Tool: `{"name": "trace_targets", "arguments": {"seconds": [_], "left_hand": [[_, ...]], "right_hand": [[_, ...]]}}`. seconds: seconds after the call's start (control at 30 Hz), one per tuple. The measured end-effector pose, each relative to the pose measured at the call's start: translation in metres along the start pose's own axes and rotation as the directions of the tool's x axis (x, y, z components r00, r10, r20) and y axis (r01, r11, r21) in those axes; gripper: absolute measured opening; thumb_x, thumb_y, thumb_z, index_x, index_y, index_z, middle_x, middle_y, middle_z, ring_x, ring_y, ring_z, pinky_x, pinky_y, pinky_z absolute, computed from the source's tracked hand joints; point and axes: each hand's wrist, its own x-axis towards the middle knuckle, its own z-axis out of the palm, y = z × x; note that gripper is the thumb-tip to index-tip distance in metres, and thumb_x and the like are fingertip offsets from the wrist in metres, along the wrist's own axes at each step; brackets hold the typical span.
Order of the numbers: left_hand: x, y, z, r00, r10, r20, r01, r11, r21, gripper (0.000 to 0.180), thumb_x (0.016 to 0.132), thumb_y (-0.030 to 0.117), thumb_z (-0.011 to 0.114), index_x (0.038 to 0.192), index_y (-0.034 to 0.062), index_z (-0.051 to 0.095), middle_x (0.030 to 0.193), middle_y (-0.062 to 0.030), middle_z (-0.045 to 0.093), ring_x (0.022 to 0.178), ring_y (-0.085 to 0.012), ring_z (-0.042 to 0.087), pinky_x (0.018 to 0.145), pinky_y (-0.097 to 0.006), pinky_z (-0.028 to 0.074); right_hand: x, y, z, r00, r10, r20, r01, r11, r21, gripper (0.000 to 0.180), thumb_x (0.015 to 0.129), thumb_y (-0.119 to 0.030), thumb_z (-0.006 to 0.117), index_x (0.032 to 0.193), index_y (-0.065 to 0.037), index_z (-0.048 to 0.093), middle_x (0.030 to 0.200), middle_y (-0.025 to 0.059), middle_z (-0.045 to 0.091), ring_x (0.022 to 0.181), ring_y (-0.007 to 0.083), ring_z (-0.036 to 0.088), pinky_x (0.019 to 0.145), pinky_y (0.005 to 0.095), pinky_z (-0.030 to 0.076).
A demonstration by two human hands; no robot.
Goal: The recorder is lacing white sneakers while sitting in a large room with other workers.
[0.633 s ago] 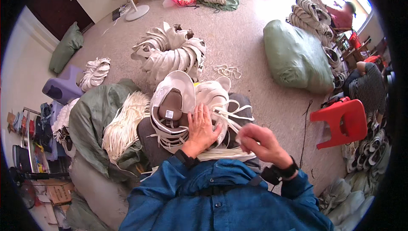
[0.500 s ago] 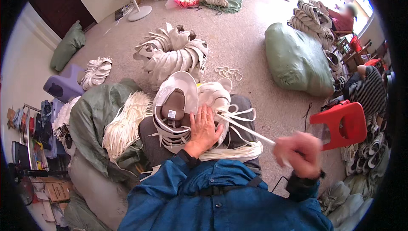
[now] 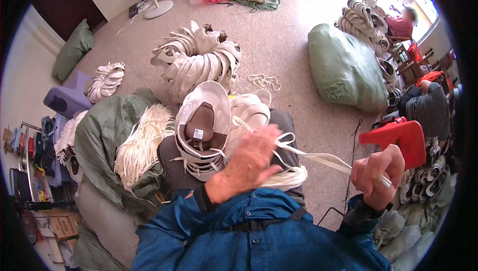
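Note:
My right hand (image 3: 378,176) is closed in a fist around a white shoelace (image 3: 323,158), whose cut ends stick out below the fingers. The lace runs taut leftward to a pale shoe upper (image 3: 251,109) on my lap. Over that upper lies my left hand (image 3: 246,159), fingers stretched out and thumb apart, hiding its lacing area. Left of it, also on my lap, a stack of white uppers (image 3: 224,109) has a brown lining and small white label inside. A bundle of white laces (image 3: 286,179) rests on my thigh, partly behind my left hand.
Beside my left leg, loose laces (image 3: 144,146) lie on a green sack (image 3: 102,136). Ahead on the floor sits a ring of uppers (image 3: 199,64). A stuffed green sack (image 3: 346,69) and a red stool (image 3: 398,139) stand right. Another person (image 3: 401,24) sits far right.
My right hand has moved right and slightly up, drawing the lace farther out. My left hand has shifted right across the upper, and its fingers have lifted somewhat.

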Motion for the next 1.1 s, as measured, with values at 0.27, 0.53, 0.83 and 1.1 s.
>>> {"name": "trace_targets", "arguments": {"seconds": [0.27, 0.53, 0.83, 1.1], "left_hand": [[-0.027, -0.021, 0.043, 0.997, 0.07, -0.009, -0.067, 0.899, -0.433, 0.005, 0.088, 0.007, 0.057, 0.089, 0.0022, 0.057, 0.082, -0.0152, 0.062, 0.079, -0.0355, 0.062, 0.072, -0.044, 0.049], [-0.039, -0.02, 0.045, 0.999, 0.028, -0.033, -0.038, 0.918, -0.396, 0.005, 0.088, 0.007, 0.058, 0.087, 0.0015, 0.057, 0.076, -0.0176, 0.061, 0.079, -0.037, 0.061, 0.073, -0.045, 0.048], [-0.048, -0.029, 0.058, 0.997, -0.006, -0.076, -0.027, 0.905, -0.424, 0.007, 0.089, 0.008, 0.056, 0.085, 0.0024, 0.054, 0.078, -0.0182, 0.057, 0.078, -0.0409, 0.056, 0.074, -0.048, 0.046], [-0.043, -0.032, 0.038, 0.996, -0.081, -0.024, 0.056, 0.843, -0.534, 0.011, 0.094, 0.01, 0.056, 0.088, 0.0007, 0.055, 0.081, -0.0202, 0.057, 0.081, -0.043, 0.057, 0.073, -0.049, 0.045]], "right_hand": [[0.026, 0.048, -0.023, 0.92, 0.325, -0.218, -0.391, 0.782, -0.485, 0.006, 0.097, -0.005, 0.056, 0.099, -0.001, 0.053, 0.071, 0.0047, 0.057, 0.059, 0.01, 0.055, 0.051, 0.0257, 0.043], [0.052, 0.198, 0.017, 0.904, 0.275, 0.327, 0.097, 0.614, -0.783, 0.018, 0.085, -0.001, 0.062, 0.103, -0.001, 0.065, 0.102, 0.0179, 0.063, 0.094, 0.0376, 0.063, 0.08, 0.0429, 0.053], [0.102, 0.242, 0.038, 0.696, 0.412, 0.588, 0.295, 0.583, -0.757, 0.009, 0.085, -0.007, 0.063, 0.09, 0.001, 0.064, 0.079, 0.0161, 0.063, 0.075, 0.0358, 0.063, 0.07, 0.0413, 0.05], [0.095, 0.231, 0.012, 0.897, 0.345, 0.277, 0.094, 0.463, -0.881, 0.022, 0.089, -0.018, 0.068, 0.098, 0.001, 0.063, 0.087, 0.0166, 0.064, 0.075, 0.0356, 0.063, 0.069, 0.041, 0.051]]}}
